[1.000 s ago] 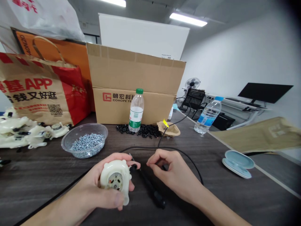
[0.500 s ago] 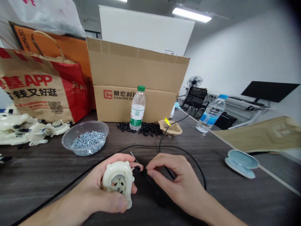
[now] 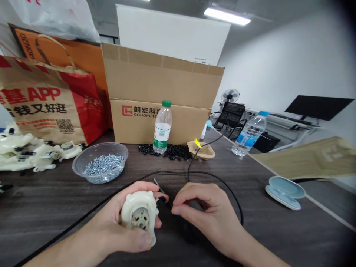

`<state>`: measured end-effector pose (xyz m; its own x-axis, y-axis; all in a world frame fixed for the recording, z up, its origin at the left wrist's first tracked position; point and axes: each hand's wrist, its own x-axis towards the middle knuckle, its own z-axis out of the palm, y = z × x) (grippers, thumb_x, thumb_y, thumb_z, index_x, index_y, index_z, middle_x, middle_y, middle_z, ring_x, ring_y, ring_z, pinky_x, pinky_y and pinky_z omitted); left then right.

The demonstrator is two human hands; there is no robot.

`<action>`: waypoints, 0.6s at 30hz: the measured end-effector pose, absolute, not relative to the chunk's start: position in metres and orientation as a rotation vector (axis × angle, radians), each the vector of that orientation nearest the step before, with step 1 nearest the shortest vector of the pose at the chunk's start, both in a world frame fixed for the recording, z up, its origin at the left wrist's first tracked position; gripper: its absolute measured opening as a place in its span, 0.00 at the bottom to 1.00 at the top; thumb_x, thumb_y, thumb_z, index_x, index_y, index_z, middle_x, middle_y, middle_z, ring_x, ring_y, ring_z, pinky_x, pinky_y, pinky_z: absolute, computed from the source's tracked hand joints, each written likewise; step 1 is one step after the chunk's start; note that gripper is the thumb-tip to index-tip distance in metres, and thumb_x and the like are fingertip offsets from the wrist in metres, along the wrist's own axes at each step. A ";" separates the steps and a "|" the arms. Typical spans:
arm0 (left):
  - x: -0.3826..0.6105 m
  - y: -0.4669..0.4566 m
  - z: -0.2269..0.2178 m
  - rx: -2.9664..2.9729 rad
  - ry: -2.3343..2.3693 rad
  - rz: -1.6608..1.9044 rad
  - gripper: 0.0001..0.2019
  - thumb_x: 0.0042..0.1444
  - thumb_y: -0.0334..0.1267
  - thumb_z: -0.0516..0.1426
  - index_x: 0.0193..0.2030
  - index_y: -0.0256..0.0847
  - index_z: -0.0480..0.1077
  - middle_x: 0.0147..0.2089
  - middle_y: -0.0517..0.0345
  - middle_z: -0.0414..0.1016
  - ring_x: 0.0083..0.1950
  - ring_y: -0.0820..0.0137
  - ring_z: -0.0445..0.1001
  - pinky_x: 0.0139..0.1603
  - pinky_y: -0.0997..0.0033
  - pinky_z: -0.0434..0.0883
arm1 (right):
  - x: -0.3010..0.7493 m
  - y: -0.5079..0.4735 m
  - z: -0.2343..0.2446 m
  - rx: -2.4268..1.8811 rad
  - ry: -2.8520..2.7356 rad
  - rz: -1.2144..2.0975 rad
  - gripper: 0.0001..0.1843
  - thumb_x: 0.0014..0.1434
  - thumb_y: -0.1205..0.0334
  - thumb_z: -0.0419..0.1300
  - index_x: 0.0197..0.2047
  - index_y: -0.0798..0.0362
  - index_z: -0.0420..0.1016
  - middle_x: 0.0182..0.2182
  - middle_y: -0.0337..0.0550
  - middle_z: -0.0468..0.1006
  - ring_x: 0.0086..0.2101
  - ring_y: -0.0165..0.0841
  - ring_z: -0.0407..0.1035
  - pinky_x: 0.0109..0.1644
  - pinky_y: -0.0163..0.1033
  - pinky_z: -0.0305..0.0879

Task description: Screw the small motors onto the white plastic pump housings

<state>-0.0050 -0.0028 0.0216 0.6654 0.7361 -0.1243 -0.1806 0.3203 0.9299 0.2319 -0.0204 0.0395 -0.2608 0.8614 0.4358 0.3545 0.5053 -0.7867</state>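
Note:
My left hand [image 3: 122,226] is wrapped round a cream plastic motor housing [image 3: 139,217] with a metal motor face toward me. A small black piece [image 3: 162,200] sits at its right edge. My right hand [image 3: 204,213] lies over a black corded tool [image 3: 183,228] on the dark table, thumb and forefinger pinched close beside that black piece. What the pinch holds is too small to make out. The tool's black cable [image 3: 217,178] loops behind my right hand.
A clear bowl of screws [image 3: 100,167] stands left of centre, cream housings [image 3: 33,152] at far left. Behind are a green-capped bottle [image 3: 162,128], black pellets [image 3: 172,152], a cardboard box [image 3: 158,96] and paper bags [image 3: 47,100]. A blue case [image 3: 283,191] and another bottle [image 3: 249,133] lie right.
My right hand has come down over the black tool and closer to the housing, its fingers now pinched beside the small black piece. The left hand has kept its hold.

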 end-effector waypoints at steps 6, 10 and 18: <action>-0.003 -0.004 0.008 1.150 0.610 0.687 0.38 0.45 0.41 0.75 0.62 0.46 0.64 0.43 0.54 0.81 0.38 0.72 0.74 0.36 0.77 0.70 | 0.228 -0.024 0.040 -0.942 -1.812 0.803 0.09 0.59 0.74 0.67 0.36 0.50 0.85 0.31 0.38 0.84 0.31 0.30 0.77 0.37 0.32 0.71; 0.004 -0.010 0.005 1.222 0.687 0.745 0.34 0.43 0.31 0.71 0.58 0.48 0.67 0.42 0.60 0.80 0.35 0.75 0.71 0.33 0.80 0.67 | 0.225 -0.026 0.036 -0.982 -1.821 0.799 0.12 0.58 0.78 0.66 0.33 0.50 0.84 0.29 0.34 0.85 0.30 0.28 0.78 0.38 0.29 0.71; 0.013 -0.020 0.013 1.272 0.778 0.821 0.33 0.38 0.23 0.65 0.54 0.48 0.71 0.36 0.69 0.75 0.31 0.77 0.65 0.31 0.81 0.62 | 0.218 -0.026 0.034 -0.989 -1.761 0.938 0.13 0.56 0.80 0.67 0.31 0.51 0.85 0.28 0.34 0.86 0.30 0.27 0.79 0.39 0.27 0.71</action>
